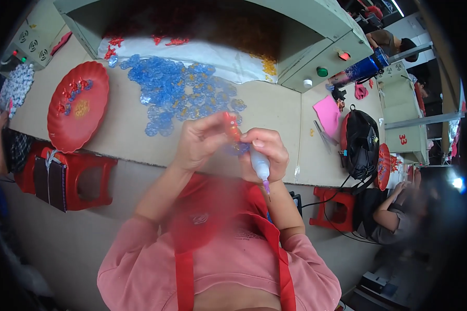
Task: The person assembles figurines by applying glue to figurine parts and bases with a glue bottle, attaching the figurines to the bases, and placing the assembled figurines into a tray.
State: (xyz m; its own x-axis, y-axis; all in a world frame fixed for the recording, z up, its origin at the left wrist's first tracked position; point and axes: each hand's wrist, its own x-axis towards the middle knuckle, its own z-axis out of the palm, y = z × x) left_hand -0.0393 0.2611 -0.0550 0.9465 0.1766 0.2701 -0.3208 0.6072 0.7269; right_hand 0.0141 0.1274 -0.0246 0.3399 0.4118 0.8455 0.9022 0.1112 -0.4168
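In front of my chest, my left hand [196,144] pinches a small red and gold plastic piece [232,126] between thumb and fingertips. A translucent blue piece [239,149] sits just below it, by my right fingertips; whether the two touch I cannot tell. My right hand [273,150] is closed round a small white squeeze bottle [260,166], its purple needle tip pointing down toward me. Beyond both hands, a pile of translucent blue plastic pieces [166,88] covers part of the worktable [262,109].
On the left, a red scalloped plate [57,124] holds several red and blue pieces. A grey-green metal cabinet [316,62] stands over a white sheet [228,70] with red and yellow pieces. Tweezers [324,136], a pink sheet [327,115] and a black backpack [360,142] lie right; red stools [96,181] stand below.
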